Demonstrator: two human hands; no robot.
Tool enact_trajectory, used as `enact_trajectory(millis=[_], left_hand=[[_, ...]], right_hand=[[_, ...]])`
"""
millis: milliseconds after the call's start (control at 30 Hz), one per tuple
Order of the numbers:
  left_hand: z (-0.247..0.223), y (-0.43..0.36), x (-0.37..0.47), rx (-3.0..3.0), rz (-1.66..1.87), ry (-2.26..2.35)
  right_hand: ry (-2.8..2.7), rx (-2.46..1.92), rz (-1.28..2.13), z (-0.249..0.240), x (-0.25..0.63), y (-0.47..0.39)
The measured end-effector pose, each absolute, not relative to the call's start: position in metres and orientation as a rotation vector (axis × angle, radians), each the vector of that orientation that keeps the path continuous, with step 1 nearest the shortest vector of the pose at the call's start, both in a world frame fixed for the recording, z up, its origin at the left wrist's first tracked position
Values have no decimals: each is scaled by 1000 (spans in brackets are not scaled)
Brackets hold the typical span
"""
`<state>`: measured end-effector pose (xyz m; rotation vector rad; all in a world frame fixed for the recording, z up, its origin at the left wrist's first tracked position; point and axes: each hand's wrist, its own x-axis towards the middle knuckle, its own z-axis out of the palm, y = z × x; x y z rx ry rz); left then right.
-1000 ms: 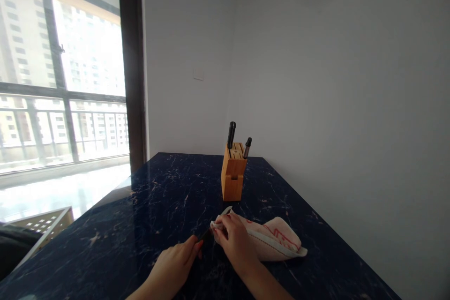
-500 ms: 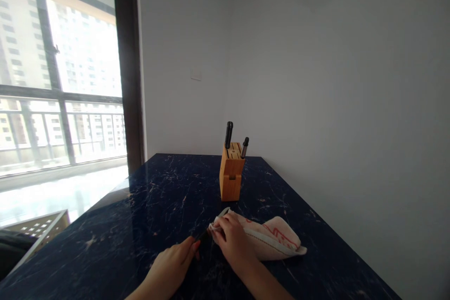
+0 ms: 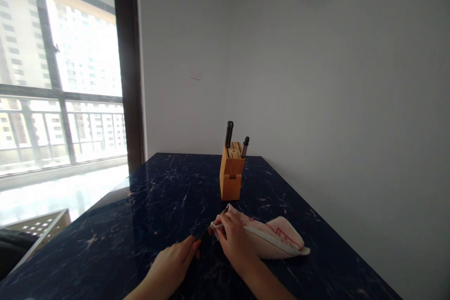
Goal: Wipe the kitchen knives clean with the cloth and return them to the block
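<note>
Low in the view, my left hand (image 3: pixel 176 260) is closed around the dark handle of a knife (image 3: pixel 203 235), which points up and to the right. My right hand (image 3: pixel 232 234) pinches a pale cloth with red marks (image 3: pixel 277 239) around the knife's blade. Most of the blade is hidden by the cloth and my fingers. The rest of the cloth lies bunched on the table to the right of my right hand. Just beyond the hands stands a wooden knife block (image 3: pixel 231 180) with two dark-handled tools upright in its slots.
The dark blue marbled table (image 3: pixel 168 192) runs back to a grey wall (image 3: pixel 316 79). At the lower left is a perforated chair (image 3: pixel 49 232) with something dark on it. A large window (image 3: pixel 84 56) is at the left.
My right hand and the cloth have shifted slightly, and the cloth now covers the blade tip that showed before. My left hand has barely moved.
</note>
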<state>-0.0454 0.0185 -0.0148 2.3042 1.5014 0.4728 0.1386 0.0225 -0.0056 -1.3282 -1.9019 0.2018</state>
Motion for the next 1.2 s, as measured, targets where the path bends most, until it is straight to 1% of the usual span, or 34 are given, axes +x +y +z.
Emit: enact_trajectory(millis=[267, 567, 833, 1033, 1200], left_hand=[[-16, 20, -45, 2278, 475, 1502], [-15, 21, -45, 2224, 479, 1518], [-11, 19, -45, 2230, 483, 1489], [-14, 20, -47, 2252, 490, 1480], [-13, 20, -47, 2277, 478, 1479]], right_hand=[[-1892, -1341, 237, -6, 141, 23], [-2047, -1350, 83, -7, 139, 14], [-1868, -1400, 214, -7, 144, 26], [-1986, -1309, 193, -3, 139, 20], [-1860, -1381, 181, -2, 141, 22]])
